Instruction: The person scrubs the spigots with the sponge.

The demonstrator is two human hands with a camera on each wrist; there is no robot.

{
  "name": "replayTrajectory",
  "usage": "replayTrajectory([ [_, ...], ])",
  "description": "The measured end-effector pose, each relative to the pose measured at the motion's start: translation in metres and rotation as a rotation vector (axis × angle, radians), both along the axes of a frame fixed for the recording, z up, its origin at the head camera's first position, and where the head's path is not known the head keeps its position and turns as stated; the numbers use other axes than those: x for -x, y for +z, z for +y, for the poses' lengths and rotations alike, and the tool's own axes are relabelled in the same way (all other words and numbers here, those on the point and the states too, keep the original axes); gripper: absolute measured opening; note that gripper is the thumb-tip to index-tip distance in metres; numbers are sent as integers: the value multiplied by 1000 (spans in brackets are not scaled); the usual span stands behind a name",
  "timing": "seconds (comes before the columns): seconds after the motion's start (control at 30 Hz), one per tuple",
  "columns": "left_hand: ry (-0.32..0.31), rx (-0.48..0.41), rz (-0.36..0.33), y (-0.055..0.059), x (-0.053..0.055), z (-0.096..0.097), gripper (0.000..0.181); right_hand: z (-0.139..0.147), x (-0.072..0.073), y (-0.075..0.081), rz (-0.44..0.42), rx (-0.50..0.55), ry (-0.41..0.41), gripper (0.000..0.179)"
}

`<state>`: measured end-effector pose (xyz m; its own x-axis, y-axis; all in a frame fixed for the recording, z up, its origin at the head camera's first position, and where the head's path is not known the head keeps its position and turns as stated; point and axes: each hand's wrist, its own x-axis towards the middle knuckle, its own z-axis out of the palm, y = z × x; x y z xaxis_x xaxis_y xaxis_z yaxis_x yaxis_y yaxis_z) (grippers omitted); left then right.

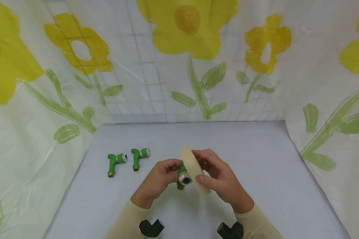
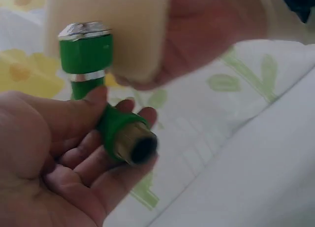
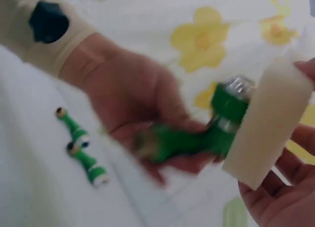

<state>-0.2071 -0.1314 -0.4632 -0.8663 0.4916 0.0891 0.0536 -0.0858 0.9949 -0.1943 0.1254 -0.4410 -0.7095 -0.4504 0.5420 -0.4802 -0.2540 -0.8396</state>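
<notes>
Between finger and thumb my left hand (image 1: 156, 181) holds a green pipe fitting (image 1: 182, 170) with a side branch. Its wide end has a silvery rim, and in the left wrist view the other end of the fitting (image 2: 86, 54) shows a brass-coloured opening. A thick cream block, like a sponge (image 1: 193, 167), is gripped by my right hand (image 1: 221, 176), thumb on one face and fingers behind. In the right wrist view the sponge (image 3: 270, 121) lies right against the fitting's wide end.
Two similar green fittings, one at the far left (image 1: 112, 164) and one beside it (image 1: 136, 159), lie on the pale table (image 1: 242, 142). A white curtain (image 1: 122, 93) painted with yellow flowers hangs behind and at both sides.
</notes>
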Motion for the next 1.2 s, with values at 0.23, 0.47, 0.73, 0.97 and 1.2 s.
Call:
replayTrajectory([
  [0.23, 161, -94, -37, 0, 1, 0, 21, -13, -10, -14, -1, 14, -62, 68],
  [0.47, 215, -126, -55, -4, -4, 4, 23, -9, -5, -5, 293, -151, -457, 77],
  [0.73, 275, -312, -36, -3, -4, 3, 23, -14, -12, -11, 316, -226, -509, 76],
  [0.97, 367, -271, -19, 6, -4, 8, 24, -13, -1, -11, 344, -267, -609, 73],
  [1.2, 415, -255, -35, 8, -4, 10, 20, -18, -5, -17, 347, -268, -555, 75],
])
